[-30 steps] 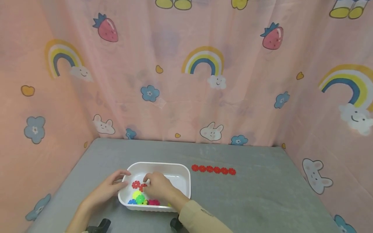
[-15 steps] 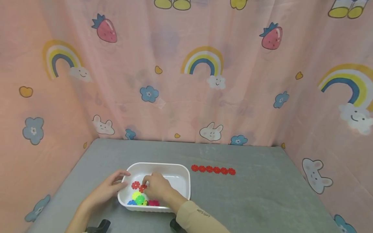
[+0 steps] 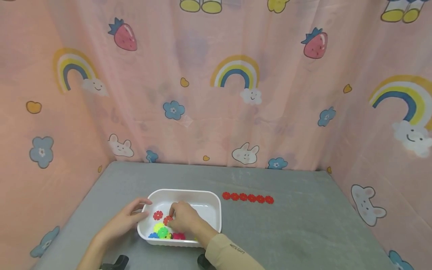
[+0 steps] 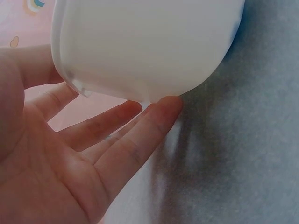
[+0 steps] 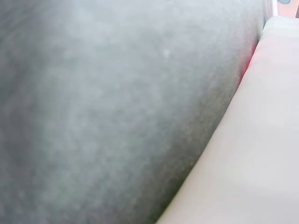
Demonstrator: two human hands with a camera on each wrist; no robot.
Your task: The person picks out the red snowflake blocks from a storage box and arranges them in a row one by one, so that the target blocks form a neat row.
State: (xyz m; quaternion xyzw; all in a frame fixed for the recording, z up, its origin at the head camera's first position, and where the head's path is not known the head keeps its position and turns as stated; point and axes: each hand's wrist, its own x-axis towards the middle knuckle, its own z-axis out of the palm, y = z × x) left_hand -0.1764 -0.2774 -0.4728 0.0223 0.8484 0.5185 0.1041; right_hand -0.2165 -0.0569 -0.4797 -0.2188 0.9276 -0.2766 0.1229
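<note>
A white plastic tray [image 3: 206, 195] sits on the grey table, with several flower-shaped plastic discs inside. My left hand [image 3: 123, 219] grips its left end. In the left wrist view, fingers [image 4: 135, 140] touch the tray's outer wall [image 4: 140, 46]. Inside the tray, my right hand [image 3: 185, 217] pinches a red flower-shaped disc [image 3: 167, 220], partly covered by the fingertips. Another red disc [image 3: 158, 215] lies just left of it. Yellow [image 3: 158, 227], green [image 3: 162, 232], blue [image 3: 153, 235] and dark pink discs [image 3: 178, 236] are gathered at the near side. The right wrist view does not show the fingers.
A row of several red discs [image 3: 248, 197] lies on the grey tabletop [image 3: 287, 232] right of the tray. A pink patterned curtain [image 3: 202, 123] surrounds the table at the back and sides. Black wrist straps [image 3: 116, 262] show near the front edge.
The right hand and the red disc at its fingertips have shifted slightly to the right and toward me. The left hand and the tray stay in place.
</note>
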